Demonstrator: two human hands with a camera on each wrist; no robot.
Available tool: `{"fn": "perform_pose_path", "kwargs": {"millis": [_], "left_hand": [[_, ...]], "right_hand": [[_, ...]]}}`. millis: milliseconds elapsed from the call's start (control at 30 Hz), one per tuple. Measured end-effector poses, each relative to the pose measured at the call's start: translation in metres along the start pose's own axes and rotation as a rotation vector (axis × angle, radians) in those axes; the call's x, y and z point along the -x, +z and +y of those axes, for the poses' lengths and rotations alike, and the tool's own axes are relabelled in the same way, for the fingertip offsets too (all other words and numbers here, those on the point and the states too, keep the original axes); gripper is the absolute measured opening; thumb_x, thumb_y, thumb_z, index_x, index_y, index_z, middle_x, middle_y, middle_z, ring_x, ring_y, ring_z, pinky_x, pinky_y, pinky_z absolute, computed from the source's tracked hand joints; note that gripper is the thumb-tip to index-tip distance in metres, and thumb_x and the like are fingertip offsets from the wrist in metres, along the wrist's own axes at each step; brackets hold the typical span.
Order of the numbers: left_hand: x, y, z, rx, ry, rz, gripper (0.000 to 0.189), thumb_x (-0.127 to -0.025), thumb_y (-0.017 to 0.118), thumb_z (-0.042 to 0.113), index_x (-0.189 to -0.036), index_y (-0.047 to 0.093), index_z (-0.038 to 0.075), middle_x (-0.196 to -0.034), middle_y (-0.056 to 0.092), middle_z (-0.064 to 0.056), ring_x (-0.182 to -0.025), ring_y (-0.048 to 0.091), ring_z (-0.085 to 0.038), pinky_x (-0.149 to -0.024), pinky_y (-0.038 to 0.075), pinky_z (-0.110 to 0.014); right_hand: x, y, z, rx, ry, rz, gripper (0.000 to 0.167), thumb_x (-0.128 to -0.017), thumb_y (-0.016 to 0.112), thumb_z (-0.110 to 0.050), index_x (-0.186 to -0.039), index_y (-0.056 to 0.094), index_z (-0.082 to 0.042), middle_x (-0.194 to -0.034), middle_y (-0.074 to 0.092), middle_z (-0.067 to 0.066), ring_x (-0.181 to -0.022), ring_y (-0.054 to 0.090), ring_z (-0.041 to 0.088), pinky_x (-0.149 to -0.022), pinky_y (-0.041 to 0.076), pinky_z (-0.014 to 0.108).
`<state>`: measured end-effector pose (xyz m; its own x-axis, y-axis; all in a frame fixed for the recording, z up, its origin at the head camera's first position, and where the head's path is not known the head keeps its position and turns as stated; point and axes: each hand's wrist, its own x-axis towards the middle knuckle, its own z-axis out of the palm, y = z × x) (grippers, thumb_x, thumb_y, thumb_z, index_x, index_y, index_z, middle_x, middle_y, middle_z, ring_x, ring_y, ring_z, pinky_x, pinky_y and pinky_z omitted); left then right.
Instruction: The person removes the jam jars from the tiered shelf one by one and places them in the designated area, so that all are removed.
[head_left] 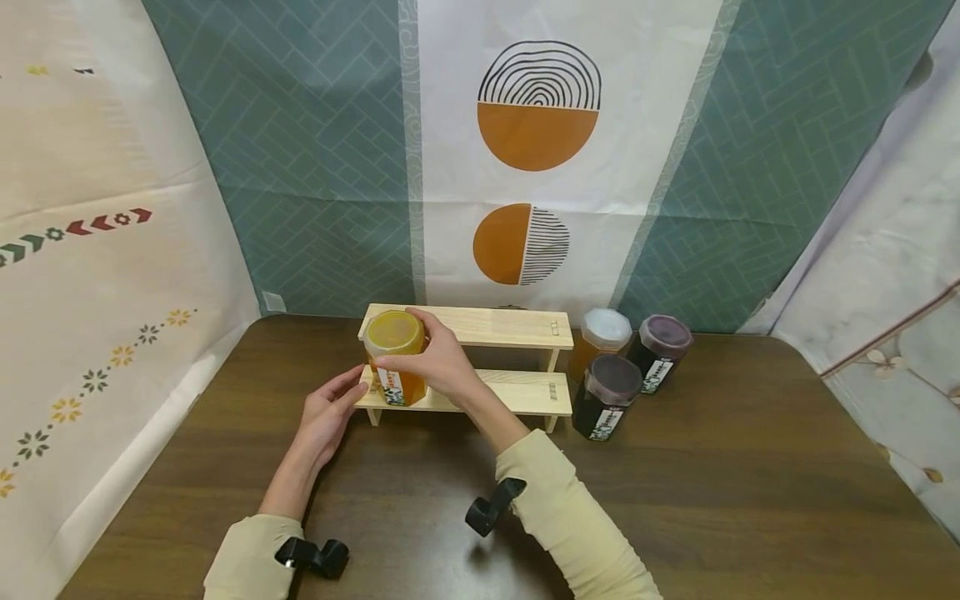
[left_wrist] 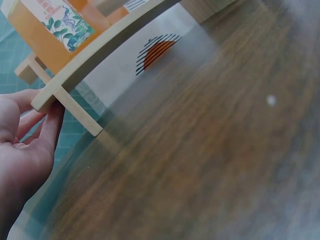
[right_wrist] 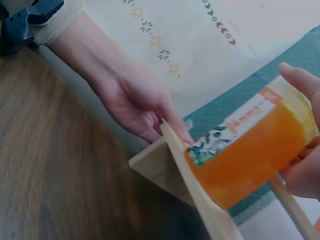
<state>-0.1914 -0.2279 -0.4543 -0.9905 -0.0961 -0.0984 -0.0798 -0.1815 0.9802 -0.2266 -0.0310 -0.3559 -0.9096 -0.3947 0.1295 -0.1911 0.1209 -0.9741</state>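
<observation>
In the head view my right hand [head_left: 442, 362] grips a jar [head_left: 405, 386] of orange contents with a yellow lid and a printed label. The jar stands upright at the left end of the lower step of a two-step wooden display rack [head_left: 517, 392]. My left hand [head_left: 330, 414] holds that step's left end. Seen from the left wrist, the fingers [left_wrist: 47, 125] lie against the end of the board, by its leg. The right wrist view shows the jar's base [right_wrist: 212, 187] against the board, with my right thumb [right_wrist: 300, 77] near the lid end.
Right of the rack stand a white-lidded amber jar [head_left: 606, 329] and two dark jars, one behind [head_left: 660, 354] and one in front [head_left: 607, 400]. A brown wooden table [head_left: 720, 500] bears everything. Patterned cloth [head_left: 330, 167] hangs behind, with pale cloth at both sides.
</observation>
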Motion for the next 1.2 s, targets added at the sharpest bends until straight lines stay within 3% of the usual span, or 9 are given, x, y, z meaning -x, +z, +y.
{"fn": "perform_pose_path", "kwargs": {"millis": [200,433,700,1200], "left_hand": [[0.0,0.0,0.0,0.002,-0.002,0.001,0.052,-0.099,0.057,0.013,-0.145,0.038,-0.003,-0.138,0.042,-0.011,-0.114,0.048,-0.007,-0.094,0.042,-0.017],[-0.002,-0.001,0.0,-0.009,-0.019,0.025,0.052,-0.099,0.057,0.013,-0.145,0.039,-0.001,-0.13,0.046,-0.006,-0.107,0.051,-0.004,-0.088,0.044,-0.015],[-0.002,-0.001,-0.002,-0.019,-0.015,0.018,0.051,-0.1,0.056,0.013,-0.146,0.039,-0.001,-0.137,0.039,-0.011,-0.114,0.046,-0.008,-0.091,0.041,-0.015],[-0.002,-0.001,-0.004,-0.042,0.009,0.014,0.056,-0.098,0.06,0.016,-0.146,0.038,-0.002,-0.138,0.04,-0.01,-0.116,0.046,-0.01,-0.092,0.042,-0.015]], "right_hand": [[-0.005,0.006,0.003,0.07,0.0,0.064,0.079,-0.071,0.088,-0.022,-0.138,0.048,-0.009,-0.117,0.059,0.001,-0.1,0.058,0.016,-0.086,0.05,0.032],[-0.008,0.004,0.005,0.079,-0.008,0.049,0.075,-0.071,0.088,-0.024,-0.135,0.051,-0.011,-0.114,0.061,0.0,-0.099,0.06,0.015,-0.083,0.051,0.031],[-0.002,-0.001,0.005,0.076,-0.013,0.045,0.075,-0.07,0.088,-0.022,-0.135,0.053,-0.01,-0.113,0.062,0.001,-0.098,0.06,0.016,-0.083,0.052,0.031],[0.026,-0.052,-0.009,0.01,-0.087,-0.033,0.063,-0.074,0.084,-0.015,-0.131,0.057,-0.009,-0.108,0.065,0.006,-0.094,0.062,0.022,-0.08,0.053,0.035]]}}
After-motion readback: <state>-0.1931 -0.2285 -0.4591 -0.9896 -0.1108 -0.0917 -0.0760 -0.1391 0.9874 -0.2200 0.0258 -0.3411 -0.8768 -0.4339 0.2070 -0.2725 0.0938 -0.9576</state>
